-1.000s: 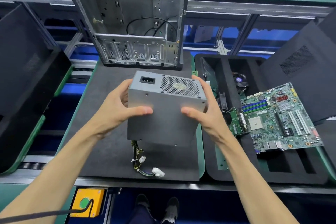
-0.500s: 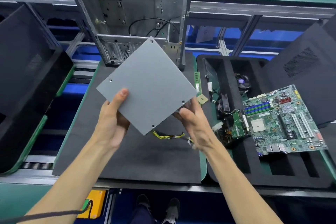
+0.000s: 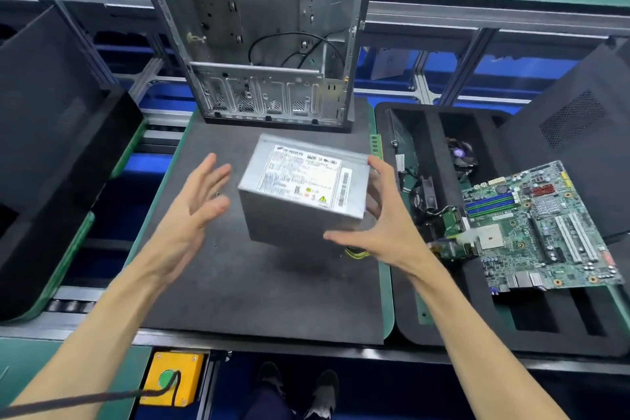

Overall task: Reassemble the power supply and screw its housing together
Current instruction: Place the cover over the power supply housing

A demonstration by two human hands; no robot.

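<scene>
While left fingers [image 3: 211, 174] spread apart beside it, right fingers [image 3: 375, 177] clasp the power supply [image 3: 300, 201].

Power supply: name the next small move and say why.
Probably bring the left hand back onto the power supply. Only the right hand grips it, the left is open and apart, and the box seems tilted above the mat, so steady it, then set it down.

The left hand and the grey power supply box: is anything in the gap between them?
No. In the head view, only bare dark foam mat shows between the open left hand and the power supply.
</scene>
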